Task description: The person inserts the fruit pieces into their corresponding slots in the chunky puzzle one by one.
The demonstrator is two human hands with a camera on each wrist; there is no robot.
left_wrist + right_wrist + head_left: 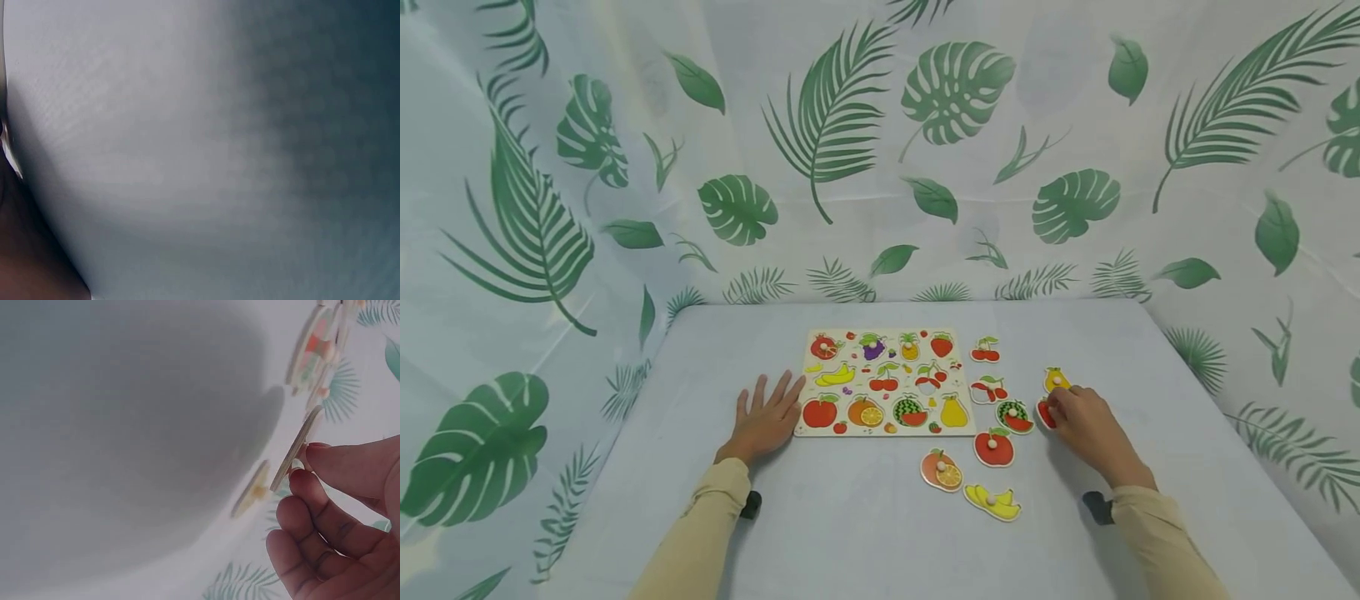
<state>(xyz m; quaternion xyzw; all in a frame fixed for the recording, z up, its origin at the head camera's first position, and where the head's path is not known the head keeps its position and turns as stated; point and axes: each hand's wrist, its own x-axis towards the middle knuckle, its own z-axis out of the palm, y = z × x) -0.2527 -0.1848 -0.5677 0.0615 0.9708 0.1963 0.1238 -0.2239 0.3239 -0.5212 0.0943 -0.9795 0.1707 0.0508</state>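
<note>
In the head view my right hand (1092, 432) pinches a red fruit puzzle piece (1047, 414) between thumb and finger. The right wrist view shows that piece (296, 450) edge-on, lifted off the table and tilted, its picture side hidden. Just beyond the fingers lies a yellow pear piece (1056, 381). My left hand (763, 423) rests flat with spread fingers, fingertips at the left edge of a wooden fruit puzzle board (883, 432). Knobbed pomegranate (824, 347), grape (872, 347) and pineapple (909, 347) pieces sit in its top row.
Loose knobbed pieces lie right of the board: cherries (985, 350), another red-and-white fruit (988, 390), a watermelon (1015, 417) and an apple (994, 448). Nearer me are an orange (941, 470) and bananas (992, 502). A leaf-printed cloth (865, 250) hangs behind the table.
</note>
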